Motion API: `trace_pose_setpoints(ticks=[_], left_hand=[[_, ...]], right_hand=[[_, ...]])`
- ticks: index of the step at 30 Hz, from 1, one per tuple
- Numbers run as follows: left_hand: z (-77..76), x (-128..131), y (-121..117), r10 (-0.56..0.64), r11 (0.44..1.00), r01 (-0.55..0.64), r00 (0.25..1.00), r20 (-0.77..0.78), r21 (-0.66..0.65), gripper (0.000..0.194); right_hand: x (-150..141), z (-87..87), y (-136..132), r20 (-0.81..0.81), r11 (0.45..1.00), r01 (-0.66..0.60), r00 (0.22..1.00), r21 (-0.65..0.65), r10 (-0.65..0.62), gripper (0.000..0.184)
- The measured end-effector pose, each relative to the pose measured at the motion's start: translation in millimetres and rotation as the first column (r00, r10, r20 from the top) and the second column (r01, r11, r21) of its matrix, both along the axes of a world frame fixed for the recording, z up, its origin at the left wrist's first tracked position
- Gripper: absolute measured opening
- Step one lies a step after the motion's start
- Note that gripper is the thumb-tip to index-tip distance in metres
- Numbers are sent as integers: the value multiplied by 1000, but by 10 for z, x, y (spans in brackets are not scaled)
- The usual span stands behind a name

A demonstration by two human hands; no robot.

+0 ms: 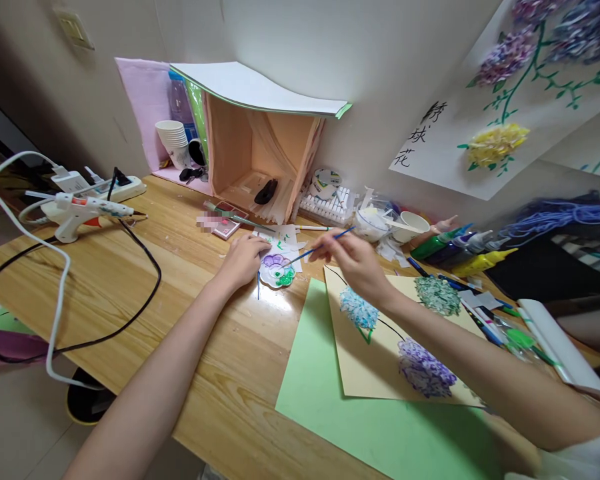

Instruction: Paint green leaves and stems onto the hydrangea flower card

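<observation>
A white flower-shaped paint palette (267,274) with purple and green paint lies on the table. My left hand (244,257) rests at its left edge, fingers bent and closed on the rim; the thumb is mostly hidden. My right hand (354,261) is closed around a thin blue paintbrush (305,255), whose tip reaches over the palette near the green paint. Below my right wrist lies a cream sheet (363,377) bearing drawn stems and a blue flower (359,307), a purple flower (425,368) and a green flower (437,295). Under it is a green sheet (320,427).
A glue gun (75,213) and looping cables lie at left by a power strip (125,189). An open box (265,153) stands behind the palette. Paint bottles (443,243), a paper cup (413,225) and several pens crowd the right. A flower picture (460,167) hangs on the wall.
</observation>
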State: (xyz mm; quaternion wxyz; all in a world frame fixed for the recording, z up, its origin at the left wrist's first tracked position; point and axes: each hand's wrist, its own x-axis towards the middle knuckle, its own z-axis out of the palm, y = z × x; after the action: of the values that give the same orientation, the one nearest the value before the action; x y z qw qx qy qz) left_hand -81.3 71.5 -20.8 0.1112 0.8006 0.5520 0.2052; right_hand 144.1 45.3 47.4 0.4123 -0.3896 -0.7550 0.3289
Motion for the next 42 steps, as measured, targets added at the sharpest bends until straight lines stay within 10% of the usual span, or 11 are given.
trace_pose_setpoints(ticks=[9,17,29,42], left_hand=[[23,34,8,-7,999,8,1000,-18,53,41],[273,297,-309,-2,946,-60,982,188,319,34],[107,860,-703,-446,892,430,887,120,143,36],[97,865,-696,-460,888,454,882,103,73,39]], right_hand=[[1013,-97,-521,-430,893,321,790,-314,-436,18],[1330,-342,-1224,-408,770,636,690,-52,-598,19],[1249,-535,-1437,-96,848,483,875,219,-474,20],[1229,-575,-1404,70,858,441,879,263,-473,18]])
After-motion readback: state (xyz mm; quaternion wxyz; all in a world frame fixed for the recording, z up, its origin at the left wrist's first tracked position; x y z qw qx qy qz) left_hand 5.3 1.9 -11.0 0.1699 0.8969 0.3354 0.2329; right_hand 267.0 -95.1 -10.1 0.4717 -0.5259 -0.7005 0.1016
